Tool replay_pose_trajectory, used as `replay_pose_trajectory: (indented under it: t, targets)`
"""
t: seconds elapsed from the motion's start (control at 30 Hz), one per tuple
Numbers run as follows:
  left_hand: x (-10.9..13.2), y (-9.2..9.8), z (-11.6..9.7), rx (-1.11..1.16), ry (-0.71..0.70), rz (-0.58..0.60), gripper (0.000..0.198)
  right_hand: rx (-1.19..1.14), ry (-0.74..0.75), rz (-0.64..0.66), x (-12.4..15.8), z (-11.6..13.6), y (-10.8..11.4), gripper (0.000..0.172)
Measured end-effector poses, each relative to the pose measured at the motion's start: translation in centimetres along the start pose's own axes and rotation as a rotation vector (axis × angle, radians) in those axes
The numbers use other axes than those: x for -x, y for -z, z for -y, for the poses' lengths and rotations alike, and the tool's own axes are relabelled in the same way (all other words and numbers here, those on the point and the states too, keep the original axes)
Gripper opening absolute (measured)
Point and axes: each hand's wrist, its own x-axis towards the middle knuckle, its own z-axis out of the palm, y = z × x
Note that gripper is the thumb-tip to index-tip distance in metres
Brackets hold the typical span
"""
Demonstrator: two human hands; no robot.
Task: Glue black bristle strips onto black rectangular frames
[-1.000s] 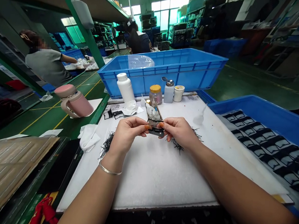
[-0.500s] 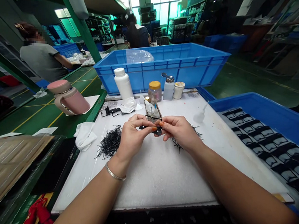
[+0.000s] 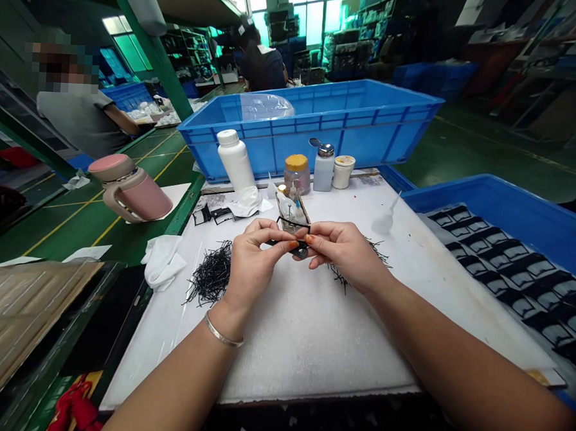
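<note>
My left hand (image 3: 257, 256) and my right hand (image 3: 340, 247) meet over the white work board (image 3: 320, 346). Between their fingertips they pinch a small black frame-like piece (image 3: 294, 223); its thin edge stands up above the fingers, and much of it is hidden. Thumb and fingers are closed on both hands. Beside my left hand lies a heap of thin black strips (image 3: 211, 274). A second bunch of black strips (image 3: 337, 277) is partly covered by my right hand. Just behind the fingers stands a small box of bottles and tools (image 3: 292, 206).
A large blue crate (image 3: 316, 130) stands behind a white bottle (image 3: 235, 161), a yellow-lidded jar (image 3: 297, 172) and a pump bottle (image 3: 324, 169). At right, a blue bin (image 3: 501, 194) holds rows of black pieces. A pink jug (image 3: 135, 191) stands left. Two people sit farther back.
The black piece has tilted slightly between my fingers, so more of its thin upper edge shows. Both hands keep their pinch in nearly the same place.
</note>
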Motion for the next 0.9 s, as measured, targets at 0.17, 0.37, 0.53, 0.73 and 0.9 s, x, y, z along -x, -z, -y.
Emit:
replay_pose_trajectory:
  t: [0.17, 0.37, 0.53, 0.73, 0.9]
  targets:
    - [-0.02, -0.21, 0.17, 0.035, -0.007, -0.005, 0.006, -0.001, 0.016, 0.006, 0.04, -0.17, 0.05, 0.029]
    - [0.07, -0.34, 0.24, 0.040, -0.036, -0.037, 0.007, 0.002, 0.025, 0.012, 0.13, -0.15, 0.06, 0.028]
    - [0.10, -0.29, 0.27, 0.041, -0.052, -0.038, 0.007, 0.012, 0.028, 0.016, 0.15, -0.01, 0.04, 0.026]
    - [0.09, -0.24, 0.41, 0.024, -0.058, -0.032, 0.005, 0.021, 0.065, 0.007, 0.27, 0.05, -0.27, 0.026]
    - [0.00, -0.25, 0.21, -0.031, -0.055, -0.045, 0.012, 0.042, 0.099, -0.030, 0.34, -0.01, -0.39, 0.026]
